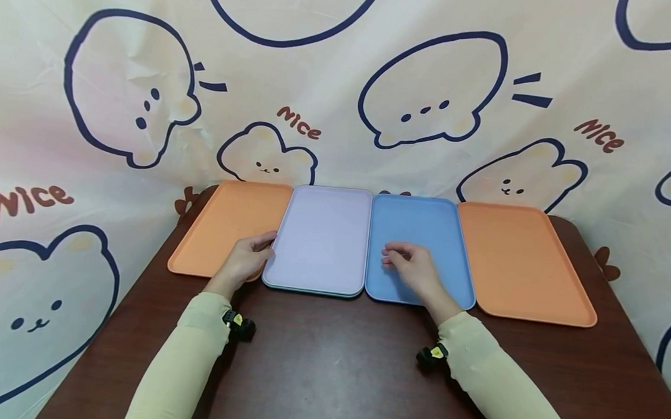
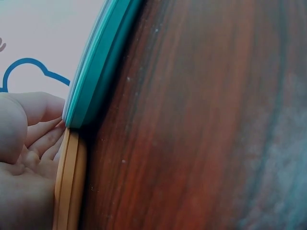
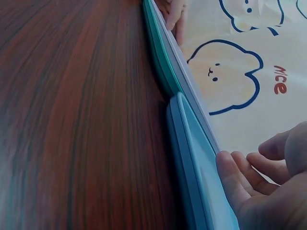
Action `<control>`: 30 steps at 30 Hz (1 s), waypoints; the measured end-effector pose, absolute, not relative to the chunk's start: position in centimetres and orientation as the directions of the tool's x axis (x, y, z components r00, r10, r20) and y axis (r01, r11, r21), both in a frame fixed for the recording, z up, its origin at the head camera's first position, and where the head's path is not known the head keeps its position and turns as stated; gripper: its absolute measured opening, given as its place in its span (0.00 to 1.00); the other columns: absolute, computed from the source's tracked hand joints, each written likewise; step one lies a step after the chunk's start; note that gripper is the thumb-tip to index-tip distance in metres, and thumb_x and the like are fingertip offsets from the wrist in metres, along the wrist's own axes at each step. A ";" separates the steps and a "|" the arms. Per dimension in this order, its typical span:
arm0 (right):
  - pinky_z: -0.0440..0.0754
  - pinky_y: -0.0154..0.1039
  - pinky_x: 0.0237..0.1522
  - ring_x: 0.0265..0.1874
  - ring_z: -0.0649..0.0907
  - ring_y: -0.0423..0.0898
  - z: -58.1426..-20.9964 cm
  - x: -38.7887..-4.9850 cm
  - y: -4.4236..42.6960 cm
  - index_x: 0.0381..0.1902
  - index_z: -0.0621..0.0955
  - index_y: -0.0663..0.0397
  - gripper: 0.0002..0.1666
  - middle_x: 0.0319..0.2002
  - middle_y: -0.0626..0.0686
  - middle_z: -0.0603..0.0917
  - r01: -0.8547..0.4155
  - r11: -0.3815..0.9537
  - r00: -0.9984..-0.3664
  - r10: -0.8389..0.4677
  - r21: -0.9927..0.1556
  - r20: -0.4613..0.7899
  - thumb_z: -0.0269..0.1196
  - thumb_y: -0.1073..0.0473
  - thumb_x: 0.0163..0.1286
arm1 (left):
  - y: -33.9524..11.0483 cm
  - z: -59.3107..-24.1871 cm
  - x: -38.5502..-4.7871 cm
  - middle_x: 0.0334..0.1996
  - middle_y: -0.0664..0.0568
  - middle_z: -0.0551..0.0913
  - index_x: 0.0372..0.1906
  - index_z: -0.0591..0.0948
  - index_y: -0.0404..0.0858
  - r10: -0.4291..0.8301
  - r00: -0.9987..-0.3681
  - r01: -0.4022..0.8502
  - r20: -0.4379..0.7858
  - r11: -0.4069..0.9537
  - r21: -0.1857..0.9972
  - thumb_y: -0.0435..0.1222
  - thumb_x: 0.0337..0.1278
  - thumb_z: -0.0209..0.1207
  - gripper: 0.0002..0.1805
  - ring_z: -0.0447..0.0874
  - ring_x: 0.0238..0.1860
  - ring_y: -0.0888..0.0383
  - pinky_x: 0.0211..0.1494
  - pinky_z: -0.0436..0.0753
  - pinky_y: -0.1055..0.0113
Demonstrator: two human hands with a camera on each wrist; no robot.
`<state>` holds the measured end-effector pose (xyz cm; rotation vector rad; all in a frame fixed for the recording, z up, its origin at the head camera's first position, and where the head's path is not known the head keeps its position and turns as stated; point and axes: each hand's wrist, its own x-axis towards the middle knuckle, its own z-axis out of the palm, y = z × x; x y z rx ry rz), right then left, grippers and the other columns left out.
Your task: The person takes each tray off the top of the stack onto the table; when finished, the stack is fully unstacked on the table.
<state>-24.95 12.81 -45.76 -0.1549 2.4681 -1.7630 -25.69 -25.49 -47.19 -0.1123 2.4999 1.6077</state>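
Note:
A lavender tray [image 1: 320, 240] lies on top of a teal green tray [image 2: 98, 67], whose rim shows beneath it in both wrist views. At the stack's left edge is my left hand [image 1: 244, 260], thumb and fingertips touching the side of the lavender tray; the hand is above an orange tray [image 1: 240, 208]. My right hand [image 1: 417, 267] hovers over the blue tray [image 1: 416, 219], fingers loosely bent and holding nothing. Its fingertips [image 3: 225, 160] point toward the stack's right edge, and in the right wrist view I cannot tell whether they touch a tray.
Another orange tray [image 1: 527, 265] lies to the right of the blue one. All the trays form a row along the far side of the dark brown wooden table [image 1: 328, 365]. Behind stands a cloth backdrop [image 1: 341, 85] with cartoon bear drawings.

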 end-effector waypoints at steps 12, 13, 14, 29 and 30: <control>0.89 0.38 0.43 0.36 0.92 0.48 -46.6 -26.3 9.8 0.65 0.83 0.69 0.21 0.51 0.67 0.90 -0.032 0.423 -0.986 -0.159 -0.905 -0.040 0.61 0.61 0.81 | -25.5 -47.0 -25.8 0.82 0.37 0.66 0.82 0.67 0.32 0.021 -0.984 -0.150 -0.176 0.430 0.891 0.30 0.79 0.54 0.31 0.60 0.86 0.43 0.86 0.65 0.49; 0.88 0.37 0.41 0.34 0.92 0.46 -46.7 -26.3 9.6 0.65 0.83 0.69 0.22 0.51 0.67 0.90 -0.037 0.441 -0.986 -0.163 -0.897 -0.039 0.61 0.61 0.81 | -25.5 -46.9 -25.7 0.83 0.37 0.66 0.82 0.67 0.32 0.023 -0.984 -0.151 -0.178 0.433 0.889 0.30 0.79 0.54 0.31 0.60 0.86 0.43 0.86 0.65 0.49; 0.88 0.36 0.40 0.33 0.91 0.45 -46.8 -26.4 9.4 0.65 0.83 0.70 0.22 0.51 0.67 0.90 -0.042 0.451 -0.985 -0.167 -0.892 -0.038 0.61 0.62 0.80 | -25.5 -46.9 -25.7 0.83 0.37 0.66 0.82 0.67 0.32 0.022 -0.983 -0.153 -0.180 0.435 0.887 0.30 0.79 0.54 0.31 0.60 0.86 0.43 0.86 0.65 0.49; 0.79 0.37 0.39 0.36 0.83 0.51 -47.3 -26.3 6.8 0.56 0.88 0.67 0.19 0.38 0.58 0.87 -0.010 0.557 -1.000 0.000 -0.830 0.013 0.67 0.64 0.70 | -25.7 -47.3 -25.7 0.83 0.39 0.66 0.82 0.67 0.33 0.019 -0.982 -0.162 -0.188 0.431 0.888 0.31 0.80 0.54 0.31 0.60 0.86 0.44 0.86 0.65 0.48; 0.78 0.37 0.38 0.35 0.83 0.50 -47.4 -26.3 6.7 0.55 0.88 0.67 0.19 0.37 0.57 0.87 0.001 0.543 -1.000 0.018 -0.840 0.011 0.66 0.65 0.69 | -25.7 -47.3 -25.7 0.83 0.39 0.66 0.82 0.67 0.33 0.017 -0.981 -0.167 -0.193 0.427 0.889 0.31 0.79 0.54 0.31 0.60 0.86 0.44 0.86 0.65 0.49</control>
